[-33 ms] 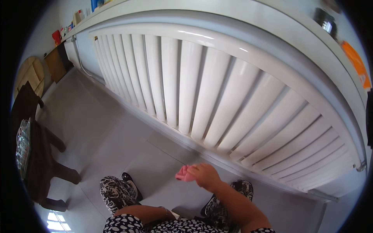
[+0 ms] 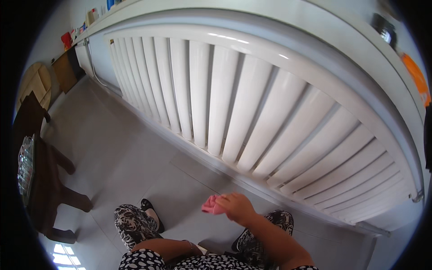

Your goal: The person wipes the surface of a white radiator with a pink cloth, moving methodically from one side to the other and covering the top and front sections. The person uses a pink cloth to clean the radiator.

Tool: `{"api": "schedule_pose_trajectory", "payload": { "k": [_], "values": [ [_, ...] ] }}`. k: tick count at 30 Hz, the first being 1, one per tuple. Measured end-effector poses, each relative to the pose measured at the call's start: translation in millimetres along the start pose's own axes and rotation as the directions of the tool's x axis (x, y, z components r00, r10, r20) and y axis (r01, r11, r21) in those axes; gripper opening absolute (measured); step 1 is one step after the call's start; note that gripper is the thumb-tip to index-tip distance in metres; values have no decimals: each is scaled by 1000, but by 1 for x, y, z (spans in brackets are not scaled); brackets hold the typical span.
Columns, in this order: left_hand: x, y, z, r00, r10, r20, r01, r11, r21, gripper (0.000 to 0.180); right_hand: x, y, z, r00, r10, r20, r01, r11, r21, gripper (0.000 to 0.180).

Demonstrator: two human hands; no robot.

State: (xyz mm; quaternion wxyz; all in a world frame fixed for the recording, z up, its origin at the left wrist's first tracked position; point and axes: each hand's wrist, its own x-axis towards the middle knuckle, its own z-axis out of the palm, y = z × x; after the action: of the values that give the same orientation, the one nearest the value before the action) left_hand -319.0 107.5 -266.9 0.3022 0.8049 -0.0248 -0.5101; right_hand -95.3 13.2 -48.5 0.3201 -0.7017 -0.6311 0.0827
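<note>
My right hand [image 2: 237,208] is closed around a crumpled pink cloth [image 2: 213,205], which bunches out on the left side of my fingers. Hand and cloth are held above the grey floor, in front of the white radiator [image 2: 245,103] and apart from it. My left forearm [image 2: 168,247] lies bent across my lap with a thin bracelet at the wrist. The fingers of that hand are hidden, and a small pale edge [image 2: 202,248] shows beside the wrist.
A white ledge [image 2: 270,10] runs above the radiator, with a dark jar [image 2: 382,30] and an orange packet [image 2: 416,78] at its right. Dark wooden furniture [image 2: 51,193] with clear glassware [image 2: 26,168] stands at left. A round wooden board [image 2: 36,85] leans farther back.
The whole view has shifted very slightly. My right hand has dipped a little with the pink cloth still in its grip, and the cloth is turned slightly differently.
</note>
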Motion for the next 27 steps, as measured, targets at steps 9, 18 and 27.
{"api": "schedule_pose_trajectory", "payload": {
  "k": [9, 18, 27],
  "values": [
    [10, -41, -73, 997, 11, -73, -18, 996, -90, 41, 6, 43, 39, 964, 78, 254, -87, 996, 24, 56],
    [10, -77, -122, 997, 18, -80, -26, 994, -104, 42, 3, 110, 63, 814, 268, 515, -155, 955, -251, 65],
    [5, -101, -165, 999, 31, -45, -33, 999, -38, 43, 36, 109, 64, 727, 458, 512, -323, 886, -333, 51]
  ]
}}
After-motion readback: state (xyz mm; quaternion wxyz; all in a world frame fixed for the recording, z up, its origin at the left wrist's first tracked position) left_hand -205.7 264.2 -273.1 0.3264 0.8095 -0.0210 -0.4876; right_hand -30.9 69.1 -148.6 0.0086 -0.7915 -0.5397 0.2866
